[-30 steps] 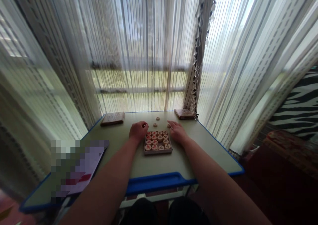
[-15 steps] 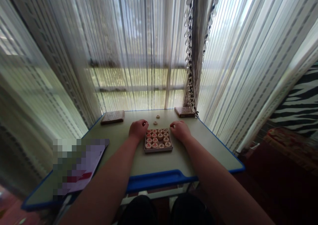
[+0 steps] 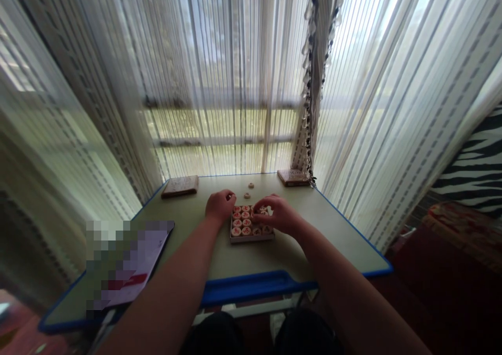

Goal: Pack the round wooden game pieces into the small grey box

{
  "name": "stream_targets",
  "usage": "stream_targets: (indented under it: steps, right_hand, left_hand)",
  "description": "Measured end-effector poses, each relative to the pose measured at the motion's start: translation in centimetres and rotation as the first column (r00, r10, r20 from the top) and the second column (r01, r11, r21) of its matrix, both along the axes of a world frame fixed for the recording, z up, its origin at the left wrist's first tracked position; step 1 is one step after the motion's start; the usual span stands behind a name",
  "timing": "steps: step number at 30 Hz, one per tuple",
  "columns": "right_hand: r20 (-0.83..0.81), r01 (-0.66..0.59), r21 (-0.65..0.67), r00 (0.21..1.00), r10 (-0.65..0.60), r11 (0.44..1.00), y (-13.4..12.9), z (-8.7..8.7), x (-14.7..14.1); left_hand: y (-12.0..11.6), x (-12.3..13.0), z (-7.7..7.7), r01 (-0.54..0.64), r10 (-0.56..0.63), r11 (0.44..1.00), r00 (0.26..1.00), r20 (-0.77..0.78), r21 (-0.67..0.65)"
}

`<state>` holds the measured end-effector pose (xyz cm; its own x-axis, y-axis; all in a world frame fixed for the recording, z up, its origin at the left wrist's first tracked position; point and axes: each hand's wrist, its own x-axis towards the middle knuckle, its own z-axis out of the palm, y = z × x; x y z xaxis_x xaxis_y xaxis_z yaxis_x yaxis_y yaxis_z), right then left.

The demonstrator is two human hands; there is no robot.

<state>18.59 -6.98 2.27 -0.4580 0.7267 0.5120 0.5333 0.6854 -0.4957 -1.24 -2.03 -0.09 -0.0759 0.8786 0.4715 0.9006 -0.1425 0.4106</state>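
A shallow open box (image 3: 251,239) of round wooden Chinese chess pieces (image 3: 246,230) sits on the table in front of me. Red characters mark the pieces on its left side; darker ones show on the right. My right hand (image 3: 274,213) reaches over the box's right half, thumb and fingertips pinched around a piece near the middle, which they mostly cover. Beside the far left corner of the box is my left hand (image 3: 220,205), fingers curled together; whatever they may hold is hidden. Beyond the box lie two loose pieces, one nearer (image 3: 247,195) and one farther (image 3: 251,185).
One flat wooden case (image 3: 180,186) lies at the table's back left, another (image 3: 293,177) at the back right. A tablet-like flat object (image 3: 137,271), partly pixelated, is on the left. Blue edging (image 3: 251,287) runs along the table (image 3: 329,229). Sheer curtains (image 3: 219,83) hang behind.
My right hand has moved left from beside the box to over its right half, fingertips now at a piece. My left hand stays by the box. The view has shifted slightly.
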Motion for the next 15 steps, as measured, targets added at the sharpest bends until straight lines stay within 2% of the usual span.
stream_targets:
  steps: [5, 15]
  right_hand:
    - [0.103, -0.062, -0.055, 0.992, 0.067, 0.997, -0.38, 0.03, -0.03]
    - [0.255, -0.092, 0.023, 0.963, 0.083, 0.995, -0.4, -0.47, -0.4]
  left_hand:
    - [-0.12, 0.11, 0.12, -0.002, 0.002, 1.0, 1.0, 0.012, -0.021]
    - [0.01, 0.05, 0.0, 0.003, -0.003, 1.0, 1.0, -0.003, -0.007]
